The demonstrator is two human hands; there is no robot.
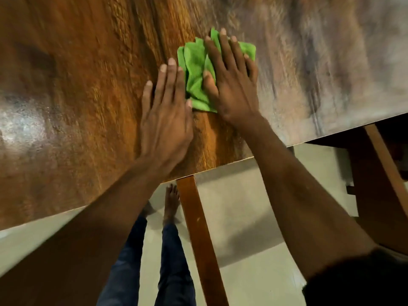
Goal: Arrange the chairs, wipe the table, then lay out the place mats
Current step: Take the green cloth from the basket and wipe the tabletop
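Green crumpled cloth (196, 74) under the flat, spread-fingered right hand (231, 85) could bunch and skip patches; left hand (165, 111) lies flat, fingers together, on the glossy wooden table (77, 96).

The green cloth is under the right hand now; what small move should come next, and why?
Probably slide the green cloth onward across the wooden table, pressing with the right hand. That hand lies flat on the cloth near the table's edge, the left hand rests flat on bare wood beside it, and much tabletop extends beyond the cloth.
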